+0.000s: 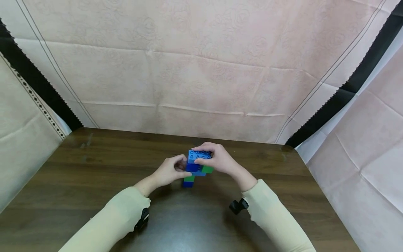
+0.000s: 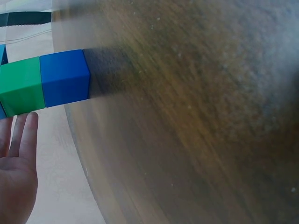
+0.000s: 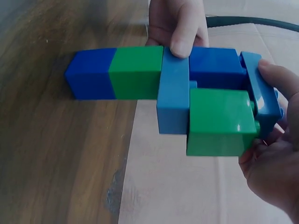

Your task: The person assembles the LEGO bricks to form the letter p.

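A tower of toy building bricks stands on the table. Its bottom is a dark blue brick (image 3: 91,77), with a green brick (image 2: 22,86) above. Across that lies a light blue brick (image 3: 173,95), bearing an upper dark blue brick (image 3: 215,65) and an upper green brick (image 3: 219,121) side by side. My left hand (image 1: 168,171) grips the tower's middle, thumb on the crosswise brick. Between thumb and fingers my right hand (image 1: 220,159) pinches another light blue brick (image 1: 194,154) over the top pair; studs show in a narrow, uneven gap beneath it.
The brown wooden table (image 1: 104,168) extends around the tower. Pale patterned cloth (image 1: 195,80) hangs behind and at both sides, with black strips (image 1: 41,80) at the corners. A dark device (image 1: 238,205) is worn at the right wrist.
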### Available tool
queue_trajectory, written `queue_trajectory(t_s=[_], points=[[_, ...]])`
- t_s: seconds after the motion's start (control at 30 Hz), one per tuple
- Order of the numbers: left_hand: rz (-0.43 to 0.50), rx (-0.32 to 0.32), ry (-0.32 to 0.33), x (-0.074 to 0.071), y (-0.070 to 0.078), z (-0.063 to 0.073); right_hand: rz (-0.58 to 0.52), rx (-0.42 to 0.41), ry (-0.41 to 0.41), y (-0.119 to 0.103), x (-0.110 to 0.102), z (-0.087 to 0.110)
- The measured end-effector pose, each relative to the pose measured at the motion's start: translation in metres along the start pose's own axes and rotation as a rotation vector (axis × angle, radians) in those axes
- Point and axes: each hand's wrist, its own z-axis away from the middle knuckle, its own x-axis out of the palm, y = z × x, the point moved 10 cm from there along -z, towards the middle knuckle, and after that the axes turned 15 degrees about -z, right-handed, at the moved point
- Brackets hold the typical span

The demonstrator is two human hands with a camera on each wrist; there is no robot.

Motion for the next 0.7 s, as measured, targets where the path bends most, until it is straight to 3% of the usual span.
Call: queue_trajectory(t_s=[0.17,0.4,0.7], points=[[-0.005,0.007,0.004,0.0007,0.0005,-0.0011,-0.01,0.013,-0.016,0.0014,-0.0009,0.0008],[-0.018,-0.013,0.017,-0.0003,-0.0039,-0.001,0.076,-0.034,-0.035,-0.0048,0.0017,-0.0007],[-0.018,-0.017,0.016,0.001,-0.0036,-0.0011,0.104,-0.021,-0.044,-0.0057,0.0007,0.0013]])
